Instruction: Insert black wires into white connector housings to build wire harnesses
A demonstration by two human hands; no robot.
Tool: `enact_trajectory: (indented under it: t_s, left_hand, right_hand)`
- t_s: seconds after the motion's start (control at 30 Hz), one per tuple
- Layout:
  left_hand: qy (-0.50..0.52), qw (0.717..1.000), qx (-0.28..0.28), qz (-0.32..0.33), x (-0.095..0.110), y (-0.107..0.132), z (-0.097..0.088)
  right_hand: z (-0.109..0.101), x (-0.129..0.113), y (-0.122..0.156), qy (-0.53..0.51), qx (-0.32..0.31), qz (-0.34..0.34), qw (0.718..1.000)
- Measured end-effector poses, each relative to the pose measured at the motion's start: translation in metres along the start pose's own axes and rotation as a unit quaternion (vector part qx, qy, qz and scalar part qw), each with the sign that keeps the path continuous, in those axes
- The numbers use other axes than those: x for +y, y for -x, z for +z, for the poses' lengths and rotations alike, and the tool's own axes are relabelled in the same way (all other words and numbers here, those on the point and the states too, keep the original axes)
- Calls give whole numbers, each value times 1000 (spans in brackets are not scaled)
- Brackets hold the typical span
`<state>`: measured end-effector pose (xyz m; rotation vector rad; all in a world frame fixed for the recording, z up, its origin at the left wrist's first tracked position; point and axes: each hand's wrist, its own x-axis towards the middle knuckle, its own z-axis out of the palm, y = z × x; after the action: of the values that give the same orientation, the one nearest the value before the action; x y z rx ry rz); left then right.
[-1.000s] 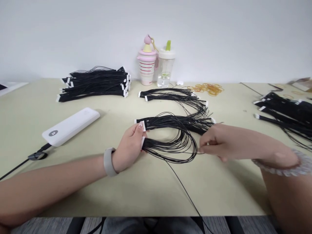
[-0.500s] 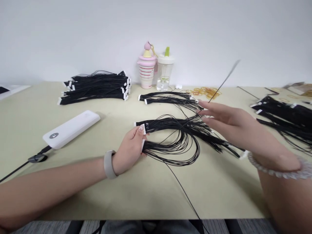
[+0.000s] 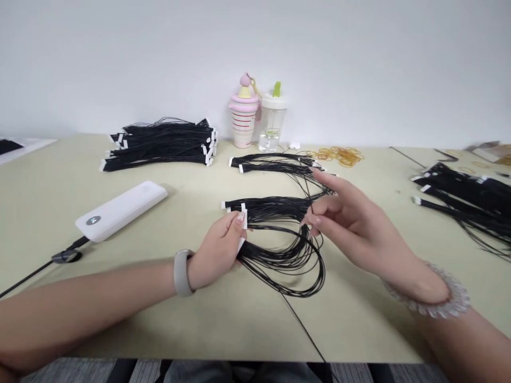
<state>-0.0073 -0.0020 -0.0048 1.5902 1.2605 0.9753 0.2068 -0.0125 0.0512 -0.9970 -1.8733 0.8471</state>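
My left hand (image 3: 219, 242) is closed on the white connectors (image 3: 244, 217) of a black wire harness, whose wires (image 3: 293, 291) bend round in a loop to the right. At the right of that loop, my right hand (image 3: 345, 229) pinches a thin black strand (image 3: 306, 183) between thumb and fingertip, the index finger stretched out above. Whether it is a tie or a wire I cannot tell. More black wires (image 3: 271, 205) with white ends lie just behind my left hand. Farther back are two thinner harnesses (image 3: 267, 166).
A large pile of harnesses (image 3: 159, 142) lies back left, another pile (image 3: 471, 186) at the right. A white power bank (image 3: 122, 210) with a black cable is left. Behind stand a pink-lidded cup (image 3: 242, 122) and a clear bottle (image 3: 272, 125), beside yellow rubber bands (image 3: 339, 156).
My right hand has moved left and down to the looped wires, its fingers now pinched. The wire ends that stretched out to the right under it are now drawn in toward the loop.
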Motion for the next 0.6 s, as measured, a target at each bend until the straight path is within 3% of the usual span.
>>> enact_trajectory:
  t_s: [0.07, 0.2, 0.27, 0.37, 0.43, 0.5, 0.6]
  left_hand:
    - [6, 1000, -8, 2, 0, 1, 0]
    - [-3, 999, -13, 30, 1, 1, 0]
    - [-10, 999, -18, 39, 1, 1, -1]
    - [-9, 999, -21, 34, 2, 1, -1]
    - [-8, 999, -18, 33, 2, 1, 0]
    - [-9, 999, -17, 34, 2, 1, 0]
    - [-2, 999, -20, 27, 0, 1, 0]
  right_hand:
    - [-5, 2, -3, -73, 9, 23, 997]
    - [-33, 6, -12, -207, 183, 50, 960]
    - [-47, 7, -15, -216, 261, 52, 940]
    - [-50, 5, -16, -200, 308, 44, 929]
    - [-37, 2, -13, -188, 295, 47, 936]
    - [-17, 0, -8, -149, 240, 70, 957]
    - [10, 3, -3, 24, 124, 42, 991]
